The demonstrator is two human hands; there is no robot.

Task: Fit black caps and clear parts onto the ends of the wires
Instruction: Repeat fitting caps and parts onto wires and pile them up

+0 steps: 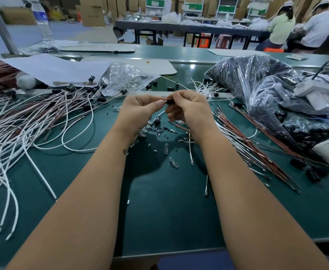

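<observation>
My right hand [189, 107] pinches a black cap [170, 100] above the green table. My left hand [140, 108] is curled, its fingertips meeting the cap's left end; what it pinches is too small to make out. A white wire [160, 114] hangs down between the hands. Loose clear parts [166, 149] and small black bits [159, 131] lie on the table under the hands. A pile of white and brown wires with caps fitted [42, 117] spreads to the left. Bare white and brown wires [247, 145] lie to the right.
A clear bag of clear parts [124, 76] sits behind the hands, a large bag of black caps [267, 90] at the right. White sheets [52, 69] and a water bottle [42, 22] stand at the back left. Two people sit at a far table.
</observation>
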